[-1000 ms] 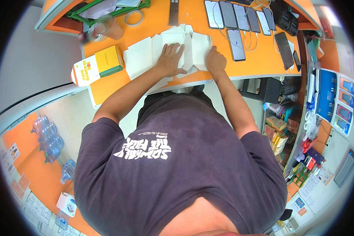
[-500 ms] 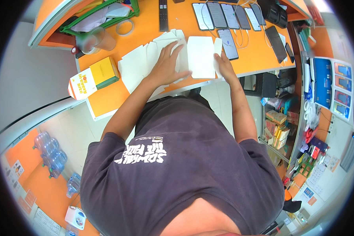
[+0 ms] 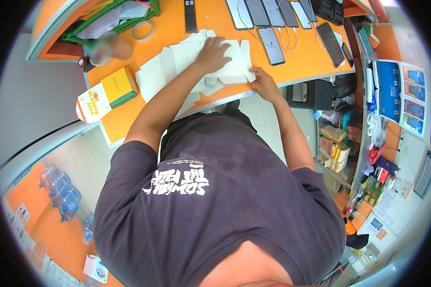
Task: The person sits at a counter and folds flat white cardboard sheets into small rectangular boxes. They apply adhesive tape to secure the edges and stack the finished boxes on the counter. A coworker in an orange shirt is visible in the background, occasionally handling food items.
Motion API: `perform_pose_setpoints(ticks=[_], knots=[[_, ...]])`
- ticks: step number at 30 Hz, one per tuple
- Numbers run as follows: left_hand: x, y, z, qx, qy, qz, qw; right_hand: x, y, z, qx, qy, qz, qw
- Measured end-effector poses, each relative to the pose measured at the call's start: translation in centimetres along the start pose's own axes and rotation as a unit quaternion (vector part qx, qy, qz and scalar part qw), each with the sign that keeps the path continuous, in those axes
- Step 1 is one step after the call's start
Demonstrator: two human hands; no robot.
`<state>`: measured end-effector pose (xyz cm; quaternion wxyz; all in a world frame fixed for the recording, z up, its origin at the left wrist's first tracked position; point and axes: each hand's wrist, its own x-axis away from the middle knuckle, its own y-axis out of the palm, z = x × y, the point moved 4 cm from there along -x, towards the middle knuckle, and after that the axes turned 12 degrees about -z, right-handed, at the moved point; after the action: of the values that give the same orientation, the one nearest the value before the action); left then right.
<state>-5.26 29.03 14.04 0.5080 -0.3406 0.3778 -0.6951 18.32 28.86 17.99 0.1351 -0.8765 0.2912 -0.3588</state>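
Observation:
A white flattened paper piece with side flaps (image 3: 235, 64) lies at the right end of several overlapping white paper pieces (image 3: 153, 71) on the orange desk. My left hand (image 3: 212, 56) rests on its upper left part, fingers spread. At the piece's lower right corner, my right hand (image 3: 265, 85) pinches the edge between thumb and fingers. A narrow strip along the near edge looks bent up, and a tab sticks out on the right. My left forearm hides part of the pile.
Left of the pile stand a yellow and green box (image 3: 119, 87) and a white printed carton (image 3: 93, 103). Plastic cups (image 3: 117, 47), a tape roll (image 3: 142, 30) and a green tray (image 3: 112, 21) sit behind. A black remote (image 3: 190, 16) and several phones (image 3: 271, 45) with cables lie farther back.
The white piece has shifted left against the pile, and its near edge now looks bent up. My left hand moved from the pile onto it; my right hand slid down to its lower corner.

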Motion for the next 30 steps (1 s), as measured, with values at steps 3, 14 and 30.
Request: perform_pose_setpoints(ticks=[3,14,30], knots=[[0.2,0.4,-0.1,0.005,0.006,0.011,1.0,0.4,0.2,0.0,0.186,-0.163,0.095,0.964],[0.7,0.3,-0.1,-0.03,0.031,0.039,0.998,-3.7,-2.2,-0.8,0.298,-0.137,-0.019,0.945],[0.7,0.1,0.1,-0.062,0.058,0.052,0.995,-0.9,-1.9,-0.7,0.459,-0.32,0.022,0.829]])
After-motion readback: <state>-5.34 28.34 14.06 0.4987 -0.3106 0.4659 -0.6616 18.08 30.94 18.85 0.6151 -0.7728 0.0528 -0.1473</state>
